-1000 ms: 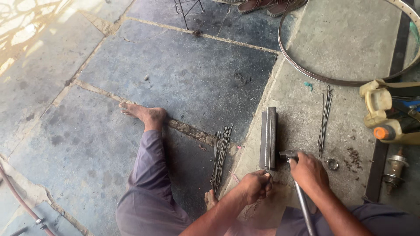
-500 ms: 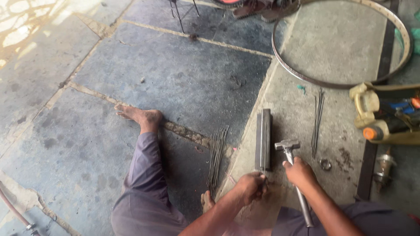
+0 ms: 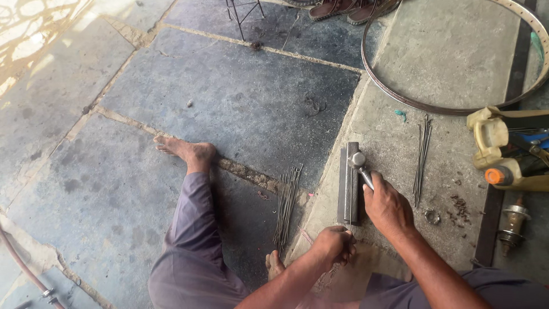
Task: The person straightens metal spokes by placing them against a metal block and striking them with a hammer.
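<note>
My 2 forearms are bare, no sleeves, no rings on left hand (image 3: pixel 334 245) or right hand (image 3: pixel 389 207). Loose purple-grey trousers (image 3: pixel 189 252); feet bare.

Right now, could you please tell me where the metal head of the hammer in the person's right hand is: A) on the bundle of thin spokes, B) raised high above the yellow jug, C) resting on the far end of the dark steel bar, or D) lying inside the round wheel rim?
C: the right hand grips the handle, and the hammer head sits on the far end of the dark steel bar.

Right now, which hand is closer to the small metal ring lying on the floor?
Right. The right hand grips the hammer just left of the ring; the left hand sits farther left, below the metal bar.
</note>
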